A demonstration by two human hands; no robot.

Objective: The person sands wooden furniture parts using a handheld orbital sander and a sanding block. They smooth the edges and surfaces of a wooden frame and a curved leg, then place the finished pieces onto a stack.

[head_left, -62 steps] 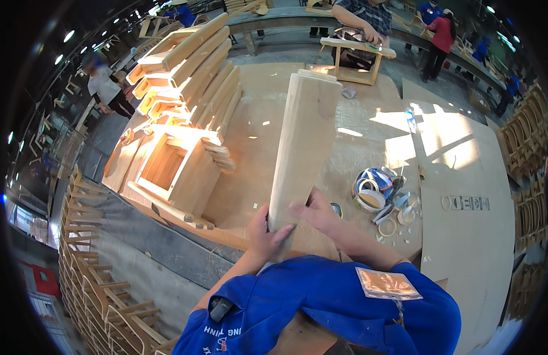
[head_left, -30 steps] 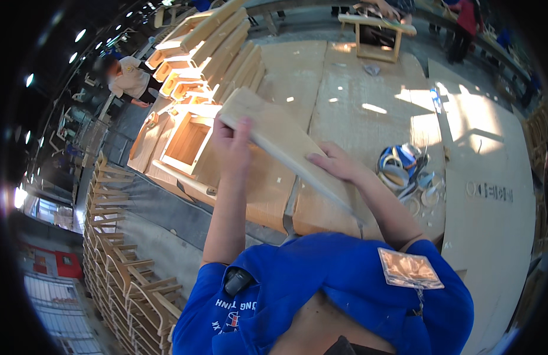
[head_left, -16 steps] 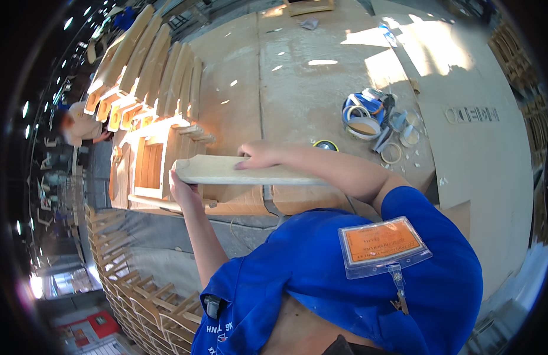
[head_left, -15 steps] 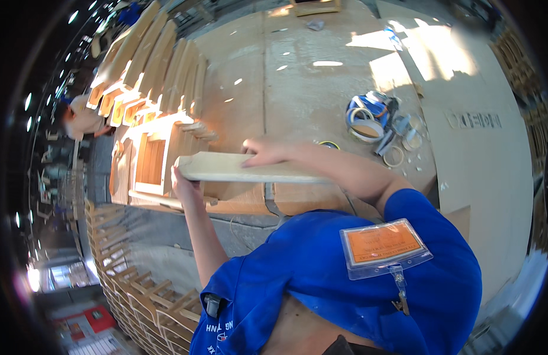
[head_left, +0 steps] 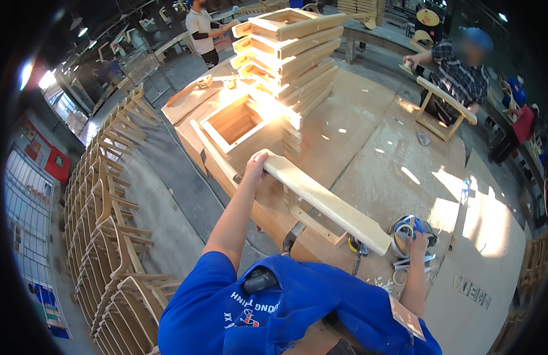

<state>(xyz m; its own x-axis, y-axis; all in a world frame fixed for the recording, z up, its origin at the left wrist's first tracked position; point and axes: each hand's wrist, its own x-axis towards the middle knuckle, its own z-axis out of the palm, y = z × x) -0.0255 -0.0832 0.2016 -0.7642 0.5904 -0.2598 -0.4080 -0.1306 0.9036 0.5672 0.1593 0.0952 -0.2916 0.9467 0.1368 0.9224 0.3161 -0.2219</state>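
Note:
A pale wooden frame [head_left: 327, 198], with a wide flat top rail and a lower rail, stands on the near part of the workbench. My left hand [head_left: 255, 165] is wrapped round the left end of its top rail. Beyond the frame's right end, my right hand [head_left: 418, 244] reaches into a blue tub [head_left: 398, 222] that holds rolls of tape and other small items. Its fingertips are among these items, and whether they grip one cannot be made out. A yellow-and-black tape measure [head_left: 354, 245] lies under the frame's right end.
Several similar wooden frames [head_left: 297, 53] are stacked on the workbench [head_left: 368, 124], beside a box-like wooden piece [head_left: 234, 123]. Rows of chair frames [head_left: 102, 236] stand on the floor at left. Across the bench a co-worker [head_left: 460, 77] handles another frame [head_left: 442, 109].
The wooden frame now stands on the bench, held only by my left hand. My right hand has left the rail and moved right to the tub. The head view has swung round.

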